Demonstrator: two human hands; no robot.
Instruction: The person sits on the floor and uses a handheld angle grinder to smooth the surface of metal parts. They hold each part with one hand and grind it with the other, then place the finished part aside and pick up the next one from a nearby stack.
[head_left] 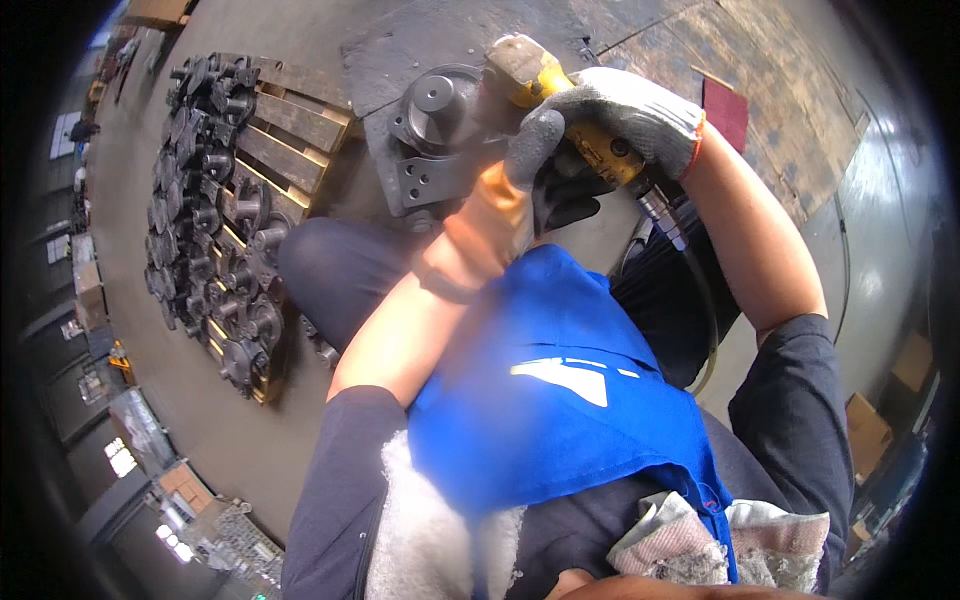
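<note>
Grinding tool on metal part
Both gloved hands, right hand (620, 120) and left hand (495, 215), curl closed around yellow grinder (560, 100); round metal part (435, 115) lies at ten o'clock.

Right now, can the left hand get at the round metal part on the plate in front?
Probably yes: the left hand hovers just beside the round metal part, nothing between them, though it is motion-blurred; the right hand holds the yellow tool.

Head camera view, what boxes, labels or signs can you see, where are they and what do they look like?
Cardboard boxes: far right edge, brown, stacked.
White mark: on the blue apron, slanted, pointed shape.
Light panels: far left edge, pale rectangles, too blurred to tell signs from windows.
</note>
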